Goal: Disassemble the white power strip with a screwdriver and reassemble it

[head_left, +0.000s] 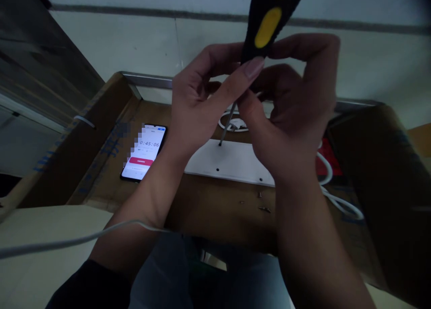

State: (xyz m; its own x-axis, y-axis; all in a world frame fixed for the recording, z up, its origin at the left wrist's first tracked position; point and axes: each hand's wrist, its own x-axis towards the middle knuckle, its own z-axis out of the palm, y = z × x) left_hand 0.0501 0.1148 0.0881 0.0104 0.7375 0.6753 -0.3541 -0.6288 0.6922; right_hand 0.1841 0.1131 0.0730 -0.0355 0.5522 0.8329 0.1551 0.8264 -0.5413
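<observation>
Gripping one screwdriver [266, 26], both hands, left hand [202, 102] and right hand [296, 116], above three loose screws [261, 203]

Screwdriver handle [269, 22] top cut off by frame edge; phone [144, 153] screen partly pixelated; tiny screws [264, 208] indistinct.

head cam | looks forward and steeply down | close above the cardboard work surface [208, 210] | single view
</observation>
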